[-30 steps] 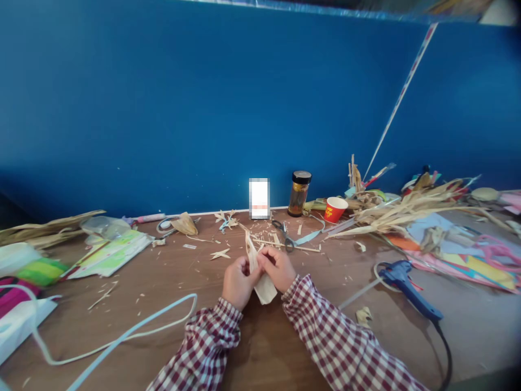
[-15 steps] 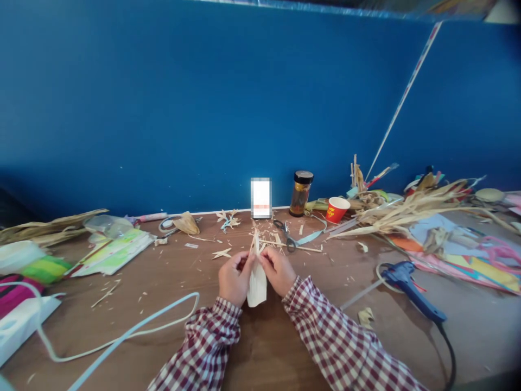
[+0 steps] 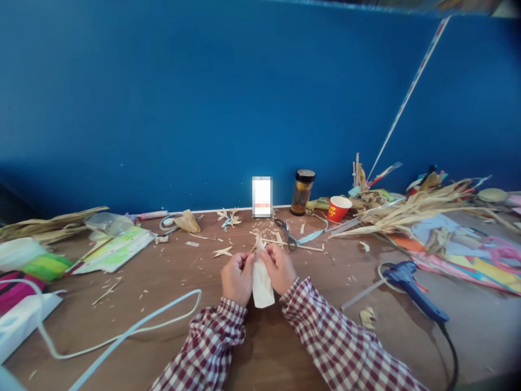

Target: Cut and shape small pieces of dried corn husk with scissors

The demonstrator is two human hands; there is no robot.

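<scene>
A pale, flat strip that looks like corn husk (image 3: 262,285) hangs between my hands, its wide end toward me and its narrow top pinched. My left hand (image 3: 237,278) is closed, thumb and fingers pressed on the strip's left edge near the top. On the other side my right hand (image 3: 280,268) pinches the same strip with thumb and forefinger. Just beyond the fingertips lie thin husk scraps and a pale stick (image 3: 307,246). Black scissors (image 3: 288,234) rest behind my right hand. A star-shaped husk piece (image 3: 222,252) lies past my left hand.
To the right are a blue glue gun (image 3: 419,290) with a black cord, a red paper cup (image 3: 339,208) and heaped dried husks (image 3: 423,209). A dark-lidded jar (image 3: 302,193) stands by the blue wall. On the left, a white cable (image 3: 134,331) loops near a power strip (image 3: 28,326).
The strip's lower end has swung slightly right and shows wider. Both hands stay pinched on it, with my left hand a little further right.
</scene>
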